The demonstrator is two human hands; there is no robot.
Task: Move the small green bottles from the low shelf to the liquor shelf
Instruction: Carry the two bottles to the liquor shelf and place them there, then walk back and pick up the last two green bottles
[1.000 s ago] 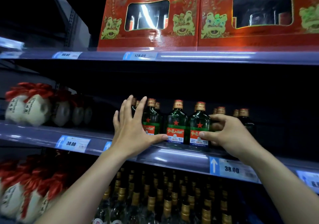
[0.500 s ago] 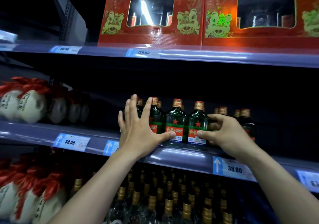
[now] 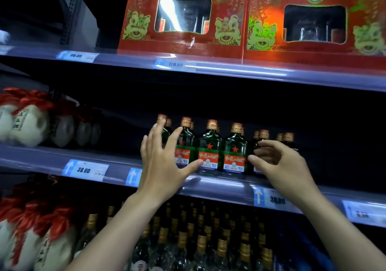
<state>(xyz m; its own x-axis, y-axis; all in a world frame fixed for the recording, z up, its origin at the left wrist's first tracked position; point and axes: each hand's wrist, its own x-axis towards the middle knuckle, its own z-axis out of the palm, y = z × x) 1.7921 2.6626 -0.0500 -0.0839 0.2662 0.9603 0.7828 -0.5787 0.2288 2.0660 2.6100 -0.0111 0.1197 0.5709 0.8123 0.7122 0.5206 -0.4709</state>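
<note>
Both hands, the left hand (image 3: 160, 166) and right hand (image 3: 279, 164), spread open and bracket the small green bottles (image 3: 210, 151) at mid-frame on the liquor shelf (image 3: 219, 184); a careless nudge could topple the front row off its edge.

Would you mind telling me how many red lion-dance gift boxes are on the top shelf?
2: one red gift box above the hands, another touching its right side, cut off by the frame; more may be outside the view.

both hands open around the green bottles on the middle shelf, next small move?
Probably close both hands inward to square the front row. The left hand and right hand are open at either end of the green bottles, which stand upright near the shelf edge; neither hand grips anything.
</note>
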